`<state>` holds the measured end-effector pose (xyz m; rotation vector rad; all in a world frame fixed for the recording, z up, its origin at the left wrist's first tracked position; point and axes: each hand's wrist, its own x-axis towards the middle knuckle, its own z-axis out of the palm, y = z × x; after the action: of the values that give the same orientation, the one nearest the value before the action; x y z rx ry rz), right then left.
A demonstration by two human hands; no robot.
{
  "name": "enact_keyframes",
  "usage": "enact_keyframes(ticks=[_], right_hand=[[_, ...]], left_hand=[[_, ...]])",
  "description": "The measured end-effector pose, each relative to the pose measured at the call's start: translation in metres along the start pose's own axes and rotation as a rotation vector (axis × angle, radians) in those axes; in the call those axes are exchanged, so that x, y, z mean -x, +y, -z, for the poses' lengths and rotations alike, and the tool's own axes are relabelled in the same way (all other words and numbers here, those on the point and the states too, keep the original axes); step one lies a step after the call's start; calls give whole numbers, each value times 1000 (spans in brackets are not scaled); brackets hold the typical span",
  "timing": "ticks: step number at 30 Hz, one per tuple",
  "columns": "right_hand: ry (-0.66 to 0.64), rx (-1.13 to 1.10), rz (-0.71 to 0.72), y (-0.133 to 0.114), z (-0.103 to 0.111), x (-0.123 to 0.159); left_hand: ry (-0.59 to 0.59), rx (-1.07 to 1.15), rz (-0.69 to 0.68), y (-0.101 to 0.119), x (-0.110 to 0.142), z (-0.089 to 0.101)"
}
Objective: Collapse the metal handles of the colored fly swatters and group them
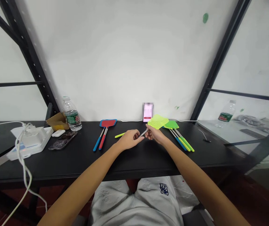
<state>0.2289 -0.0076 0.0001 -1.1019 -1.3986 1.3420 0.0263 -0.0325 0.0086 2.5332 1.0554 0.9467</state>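
Note:
Both my hands meet over the middle of the black table. My left hand is closed around the lower end of a thin silver rod. My right hand pinches the same rod just below a yellow-green fly swatter head, which tilts up toward the wall. A loose yellow-green handle sleeve lies on the table just left of my left hand.
Red and blue fly swatters lie to the left, several green ones to the right. A phone leans on the wall. A water bottle, cardboard box, dark phone and white charger with cables sit far left.

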Motion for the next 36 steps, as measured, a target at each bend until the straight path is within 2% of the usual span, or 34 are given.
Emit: enact_keyframes(ticks=[3, 5, 10, 13, 15, 17, 22, 29, 32, 36], right_hand=[[-81, 34, -2, 0, -5, 2], [-28, 47, 13, 1, -5, 0], [331, -38, 144, 1, 11, -11], [550, -79, 140, 0, 29, -17], [640, -98, 136, -1, 38, -18], [675, -84, 125, 0, 44, -19], [588, 116, 78, 6, 44, -20], [407, 675, 140, 13, 30, -18], [352, 753, 160, 11, 23, -15], [377, 807, 189, 10, 19, -12]], left_hand=[[-56, -60, 3, -2, 1, -3], [-51, -98, 25, -8, 1, -3], [-47, -148, 89, -17, 0, -2], [-70, -146, 103, -18, 0, -2], [-89, -136, 108, -18, 0, -2], [-97, -136, 114, -18, 0, -2], [-109, -164, 139, -14, 1, 0], [-111, -166, 128, -13, 0, -2], [-117, -164, 94, -16, -1, -3], [-112, -147, 39, -15, -1, -4]])
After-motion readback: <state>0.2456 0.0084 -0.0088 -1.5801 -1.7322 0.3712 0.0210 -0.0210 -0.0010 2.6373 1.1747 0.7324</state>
